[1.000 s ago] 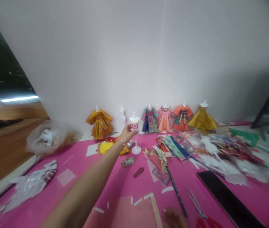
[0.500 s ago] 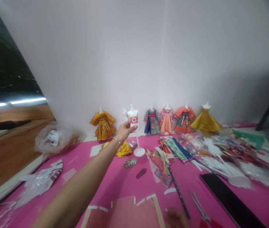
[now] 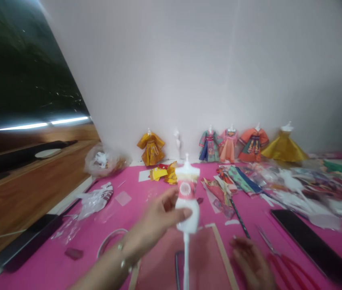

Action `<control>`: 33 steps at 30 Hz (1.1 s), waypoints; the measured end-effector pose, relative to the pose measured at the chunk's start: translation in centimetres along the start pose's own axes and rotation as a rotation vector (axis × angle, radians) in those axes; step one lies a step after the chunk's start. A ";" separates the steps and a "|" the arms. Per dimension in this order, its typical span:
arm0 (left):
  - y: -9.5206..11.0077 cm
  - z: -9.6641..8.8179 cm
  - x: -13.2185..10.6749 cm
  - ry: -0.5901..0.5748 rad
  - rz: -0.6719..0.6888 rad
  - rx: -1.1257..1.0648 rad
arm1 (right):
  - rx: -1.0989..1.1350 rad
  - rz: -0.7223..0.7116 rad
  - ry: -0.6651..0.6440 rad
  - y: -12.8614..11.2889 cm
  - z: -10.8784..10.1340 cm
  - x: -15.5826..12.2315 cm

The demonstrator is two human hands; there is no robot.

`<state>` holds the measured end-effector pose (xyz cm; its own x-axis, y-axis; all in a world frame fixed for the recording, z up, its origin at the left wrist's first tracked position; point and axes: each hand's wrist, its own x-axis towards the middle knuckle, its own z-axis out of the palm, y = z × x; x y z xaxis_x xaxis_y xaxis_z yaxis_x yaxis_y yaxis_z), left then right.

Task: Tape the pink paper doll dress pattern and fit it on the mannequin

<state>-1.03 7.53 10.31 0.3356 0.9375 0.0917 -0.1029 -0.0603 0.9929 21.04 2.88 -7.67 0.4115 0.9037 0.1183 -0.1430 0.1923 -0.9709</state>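
My left hand (image 3: 171, 215) grips a small white doll mannequin (image 3: 189, 217) by its lower torso, with the thumb across the front. A pink-red band (image 3: 186, 190) with a white round motif wraps the mannequin's chest, and its stand rod hangs below the hand. Under it lies a pinkish board (image 3: 158, 264) with tan edges. My right hand (image 3: 251, 262) rests low at the right, fingers loosely bent and slightly blurred, with nothing visible in it. Beside that hand are red-handled scissors (image 3: 279, 255) and a dark patterned stick (image 3: 239, 217).
Several dressed mannequins line the wall, including a gold dress (image 3: 285, 147) and a yellow robe (image 3: 151, 148). Fabric scraps (image 3: 219, 193) and plastic packets (image 3: 318, 205) crowd the right. A black phone (image 3: 316, 245) lies right of the scissors; a plastic bag (image 3: 101, 161) sits back left.
My left hand has drawn the mannequin from near the wall toward me, lifting its base off the pink surface. More of my right hand shows now. The view has shifted.
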 end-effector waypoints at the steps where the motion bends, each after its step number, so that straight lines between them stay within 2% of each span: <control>1: -0.7 0.4 -1.8 -0.005 -0.032 0.001 | -0.001 -0.008 0.004 -0.4 -0.3 -0.1; 5: -4.2 2.1 -7.5 -0.040 -0.179 -0.041 | -0.026 -0.053 -0.005 -3.7 -1.6 -0.8; 7: -6.2 3.0 -9.5 -0.049 -0.214 -0.084 | -0.083 -0.137 -0.093 -5.8 -2.0 -1.7; 10: -9.1 4.2 -11.8 -0.023 -0.243 -0.158 | -0.181 -0.132 -0.249 -8.1 -1.8 -3.6; 12: -10.7 4.8 -13.1 -0.006 -0.294 -0.212 | -0.250 -0.115 -0.364 -8.7 -1.4 -4.9; 15: -11.9 5.1 -14.5 0.002 -0.364 -0.210 | -0.349 -0.122 -0.538 -8.7 -0.8 -6.4; 18: -12.3 5.1 -15.2 -0.010 -0.395 -0.123 | -0.439 -0.155 -0.622 -8.1 -0.4 -7.1; 20: -13.0 5.0 -15.6 0.016 -0.393 -0.087 | -0.483 -0.172 -0.641 -7.8 -0.2 -7.4; 24: -15.3 4.9 -16.8 0.163 -0.329 -0.121 | -0.517 -0.166 -0.677 -7.4 0.5 -7.7; 28: -16.9 4.1 -17.9 0.110 -0.419 -0.051 | -0.528 -0.133 -0.678 -7.1 1.2 -7.9; 33: -17.1 2.8 -18.7 0.069 -0.512 0.088 | -0.522 -0.113 -0.684 -6.9 1.4 -7.8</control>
<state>-2.90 -9.92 -8.18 0.2591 0.8747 -0.4096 0.1383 0.3861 0.9120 17.58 -4.94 -1.64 -0.2576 0.9536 0.1561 0.3668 0.2459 -0.8972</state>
